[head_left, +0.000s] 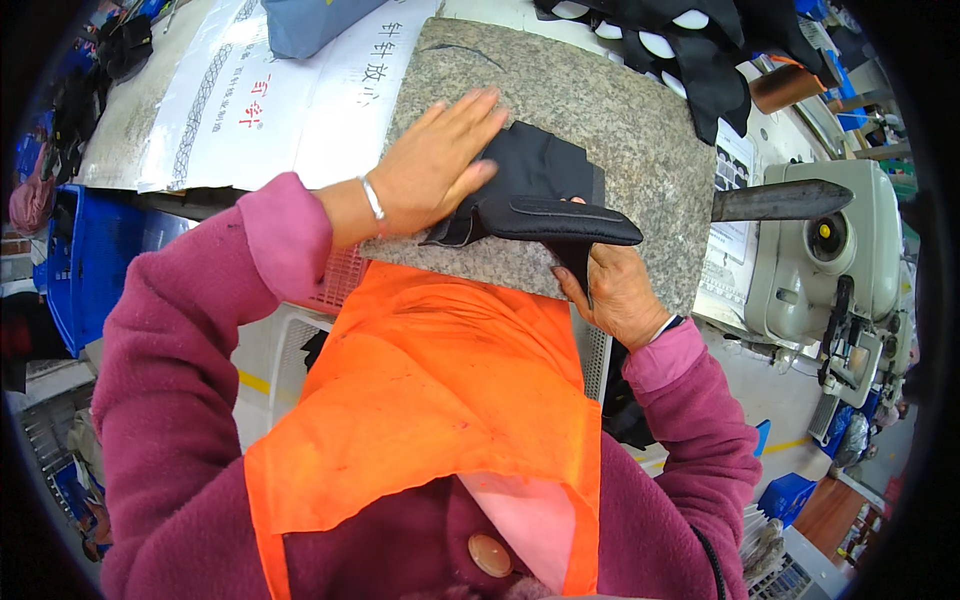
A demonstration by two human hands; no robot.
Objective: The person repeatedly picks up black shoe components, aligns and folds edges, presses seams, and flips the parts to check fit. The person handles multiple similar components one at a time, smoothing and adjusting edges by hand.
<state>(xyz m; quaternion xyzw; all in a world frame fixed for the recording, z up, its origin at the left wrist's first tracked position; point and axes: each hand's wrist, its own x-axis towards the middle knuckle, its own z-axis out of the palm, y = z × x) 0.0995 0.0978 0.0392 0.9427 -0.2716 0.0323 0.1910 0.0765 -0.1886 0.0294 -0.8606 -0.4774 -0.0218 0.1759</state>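
Observation:
A black stitched fabric piece [535,165] with a thick padded band, much like part of a shoe upper, lies across the near part of a speckled stone slab [640,140]. My right hand [622,292] grips its right end, with the thumb on the near side and some fingers hidden behind the padded band. At the piece's left side is my left hand [440,165], fingers stretched out and held together, the thumb reaching over the black fabric. Whether its palm presses on the slab or hovers just above cannot be told.
Right of the slab stands a pale machine [840,250] with a long metal arm pointing at the slab. Black pieces with white ovals [670,50] pile up at the far right. A printed white sheet [290,110] and a blue bag [315,25] lie far left, above a blue bin [68,270].

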